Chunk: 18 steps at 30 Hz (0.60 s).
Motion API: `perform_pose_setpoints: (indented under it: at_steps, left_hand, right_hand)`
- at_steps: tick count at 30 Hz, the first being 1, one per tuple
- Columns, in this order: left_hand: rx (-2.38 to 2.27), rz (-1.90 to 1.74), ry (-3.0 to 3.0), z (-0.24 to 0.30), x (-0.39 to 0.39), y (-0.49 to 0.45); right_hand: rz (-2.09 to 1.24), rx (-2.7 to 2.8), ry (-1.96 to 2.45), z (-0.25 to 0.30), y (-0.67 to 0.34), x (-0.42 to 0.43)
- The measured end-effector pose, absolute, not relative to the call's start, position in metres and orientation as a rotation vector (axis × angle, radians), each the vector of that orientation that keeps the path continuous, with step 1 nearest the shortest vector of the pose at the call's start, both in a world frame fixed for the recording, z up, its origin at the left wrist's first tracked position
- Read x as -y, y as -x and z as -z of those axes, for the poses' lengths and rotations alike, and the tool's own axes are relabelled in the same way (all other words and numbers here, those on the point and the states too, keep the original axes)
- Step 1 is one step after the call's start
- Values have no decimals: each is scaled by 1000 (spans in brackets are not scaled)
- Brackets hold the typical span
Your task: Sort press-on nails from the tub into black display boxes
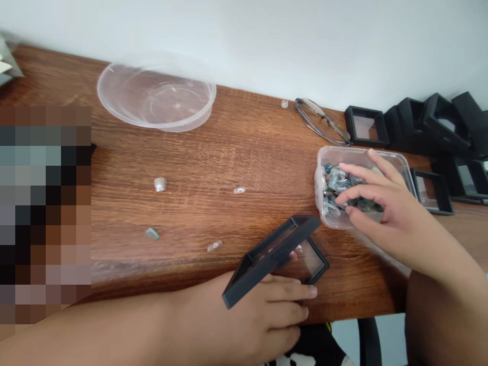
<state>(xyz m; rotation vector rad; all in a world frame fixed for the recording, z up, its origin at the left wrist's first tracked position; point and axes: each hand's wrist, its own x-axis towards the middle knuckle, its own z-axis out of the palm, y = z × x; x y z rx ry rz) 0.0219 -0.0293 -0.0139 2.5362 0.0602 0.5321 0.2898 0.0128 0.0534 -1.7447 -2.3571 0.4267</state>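
My right hand is over a clear plastic tub of grey-green, shiny stone pieces. Its fingers are spread, the tips at the pieces, with nothing visibly held. At the table's front edge, my left hand is against a black display frame with clear film windows. The frame stands hinged open, one half tilted up over the hand and the other lower on the table. Several left fingers stretch out below it; a pinkish fingertip shows by the film, and the thumb is mostly hidden.
A clear round container sits near the wall. Eyeglasses lie beside several black display frames at the back right. A whitish stone, a green stone and small clear pieces are scattered mid-table. The left side is pixelated.
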Motion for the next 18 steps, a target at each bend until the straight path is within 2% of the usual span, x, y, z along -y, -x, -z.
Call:
perform_pose_setpoints:
  at_steps: [18]
  left_hand:
    - [-49, -518, -2527, 14, 30, -22]
  right_hand:
    - [-283, 2434, 1684, -55, -291, -19]
